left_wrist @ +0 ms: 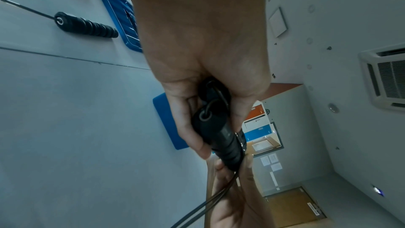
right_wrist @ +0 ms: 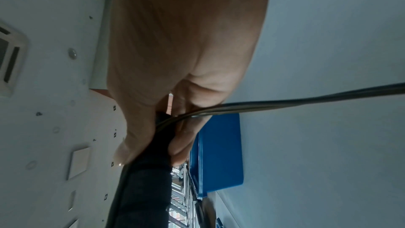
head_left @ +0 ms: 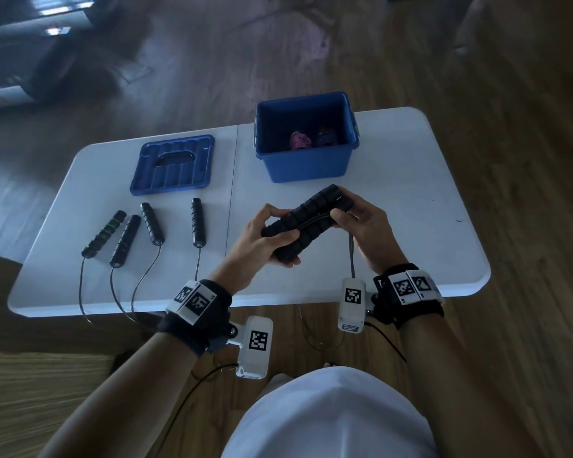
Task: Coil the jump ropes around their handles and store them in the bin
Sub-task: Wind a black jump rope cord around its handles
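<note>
Two black ribbed jump rope handles [head_left: 308, 219] lie side by side, held above the white table [head_left: 411, 200]. My left hand [head_left: 262, 238] grips their near end [left_wrist: 221, 133]. My right hand [head_left: 361, 223] grips their far end and pinches the thin rope [right_wrist: 285, 101] against them; the rope [head_left: 352, 256] hangs down off the table's front edge. The open blue bin [head_left: 306, 160] stands just behind the hands, with a pink bundle [head_left: 300, 140] and a dark bundle [head_left: 326, 136] inside.
The blue bin lid [head_left: 172, 165] lies at the left of the bin. In front of it several black handles [head_left: 151, 223] lie in a row, one with green marks [head_left: 104, 233]; their ropes [head_left: 139, 285] trail over the table's near edge.
</note>
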